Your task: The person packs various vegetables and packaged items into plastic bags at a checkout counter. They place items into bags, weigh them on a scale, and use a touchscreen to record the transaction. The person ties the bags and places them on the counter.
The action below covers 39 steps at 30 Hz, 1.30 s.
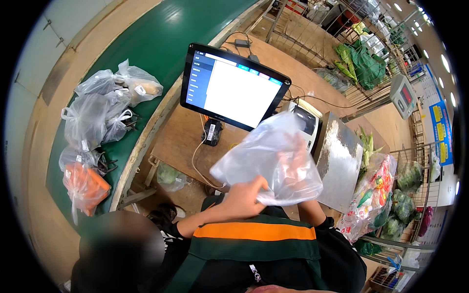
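A clear plastic bag (249, 151) is spread in front of my chest, below the touchscreen monitor (234, 85). My left hand (245, 198) is closed on the bag's lower edge, thumb and fingers pinching the film. My right hand (293, 158) shows only through the cloudy plastic, inside or behind the bag; its fingers are blurred, so their pose is unclear. No contents can be made out in the bag. Just beyond my right hand are a label printer (307, 119) and a bare metal scale platform (339, 161).
On the green conveyor (195, 14) at left lie several bagged goods (88, 117) and a bag of orange produce (85, 188). A person's blurred head (122, 244) is at lower left. A scale display (403, 97) rises at right, near wire cages (415, 180) of greens and a red-printed bag (369, 195).
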### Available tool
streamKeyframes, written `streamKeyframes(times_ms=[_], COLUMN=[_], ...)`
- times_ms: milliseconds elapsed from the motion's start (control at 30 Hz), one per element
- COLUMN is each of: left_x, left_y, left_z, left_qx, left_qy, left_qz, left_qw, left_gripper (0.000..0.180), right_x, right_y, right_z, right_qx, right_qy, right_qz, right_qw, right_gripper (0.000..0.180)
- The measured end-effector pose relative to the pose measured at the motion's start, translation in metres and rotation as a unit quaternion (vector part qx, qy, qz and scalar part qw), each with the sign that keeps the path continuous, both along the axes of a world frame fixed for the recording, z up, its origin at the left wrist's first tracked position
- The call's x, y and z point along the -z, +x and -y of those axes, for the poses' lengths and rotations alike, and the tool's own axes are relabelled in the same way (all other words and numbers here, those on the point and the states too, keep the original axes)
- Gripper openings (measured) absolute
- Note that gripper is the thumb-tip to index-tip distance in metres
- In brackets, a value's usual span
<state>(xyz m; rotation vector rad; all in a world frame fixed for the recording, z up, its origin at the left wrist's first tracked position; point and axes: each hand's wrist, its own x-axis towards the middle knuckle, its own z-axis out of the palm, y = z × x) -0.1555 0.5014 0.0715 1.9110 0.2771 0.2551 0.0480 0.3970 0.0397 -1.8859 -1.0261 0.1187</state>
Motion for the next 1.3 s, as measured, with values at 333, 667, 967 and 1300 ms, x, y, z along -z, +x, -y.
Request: streamKeyframes(times_ms=[333,667,967,1300], left_x=[0.085,0.097,0.118,0.106], left_y=[-0.027,-0.006,-0.003,0.008], left_z=[-0.038,-0.017,-0.011,0.023], left_qx=[-0.260,-0.195,-0.190,-0.217], left_qy=[-0.008,0.098,0.049,0.048], left_qz=[0.050,-0.045,-0.029,-0.030], left_qw=[0.964,0.975,0.980,0.975], left_gripper=[0.023,0.036,0.032,0.029], right_x=[0.051,-0.015,0.037,0.029], right_y=[0.007,-0.039,0.020,0.015], right_z=[0.070,-0.067,-0.096,-0.068], right_qx=[-0.154,-0.044,0.008,-0.095], right_qy=[-0.400,-0.168,-0.289,-0.190], right_qz=[0.151,0.172,0.249,0.280], right_qw=[0.891,0.970,0.924,0.936], right_gripper=[0.041,0.053,0.081,0.060])
